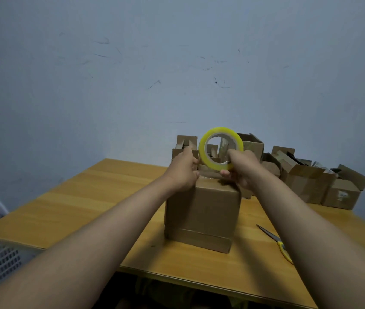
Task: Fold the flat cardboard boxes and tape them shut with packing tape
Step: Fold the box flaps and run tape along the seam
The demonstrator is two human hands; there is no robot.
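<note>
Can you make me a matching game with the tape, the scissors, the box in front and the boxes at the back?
Things:
1. tape roll
2. scissors
3. front box
4. open boxes

Places:
A. lying flat on the table, on the right
B. held up in the right hand
C. lined up by the wall
D. standing in the middle, with the left hand at its top

Pairs: 1-B, 2-A, 3-D, 4-C
</note>
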